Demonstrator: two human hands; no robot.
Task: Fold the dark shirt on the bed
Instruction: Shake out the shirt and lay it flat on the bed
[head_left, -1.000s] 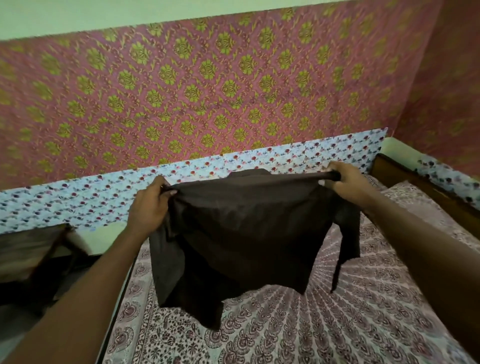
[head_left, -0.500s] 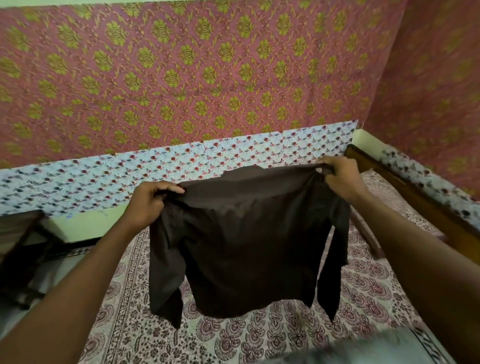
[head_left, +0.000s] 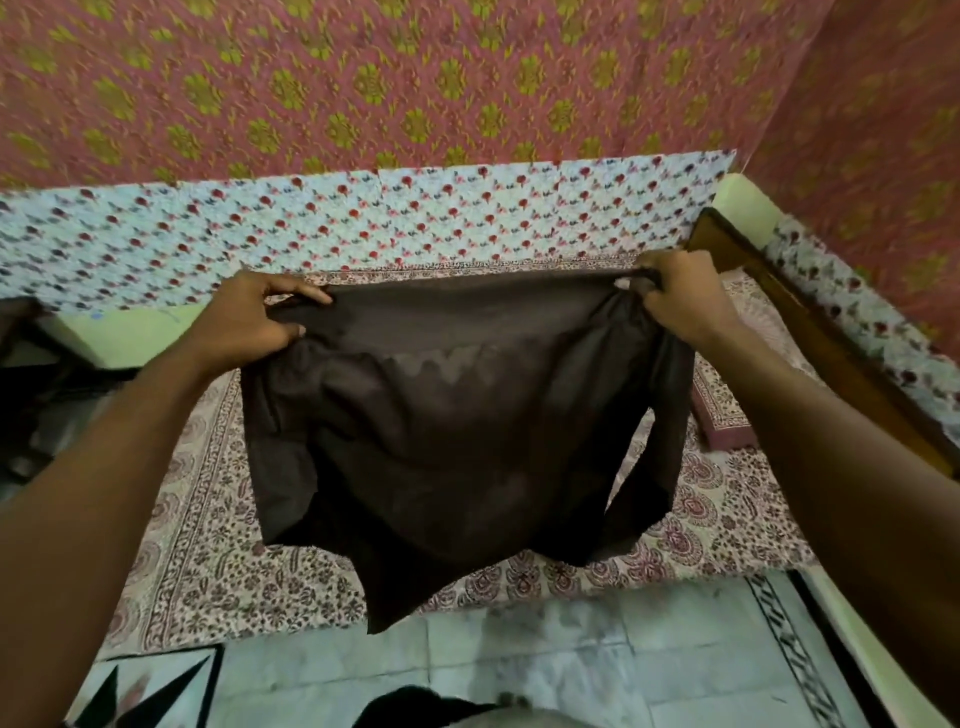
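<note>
Dark shirt (head_left: 457, 431) hangs mid-frame, spread above the patterned bed (head_left: 208, 561). Left hand (head_left: 249, 322) pinches its upper-left edge; right hand (head_left: 680, 301) grips the upper-right edge, fingers curled into cloth.

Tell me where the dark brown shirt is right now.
In the head view, the dark brown cloth shirt hangs centre-frame, gripped at its top corners by the left hand and right hand, over the floral printed bedsheet.
</note>
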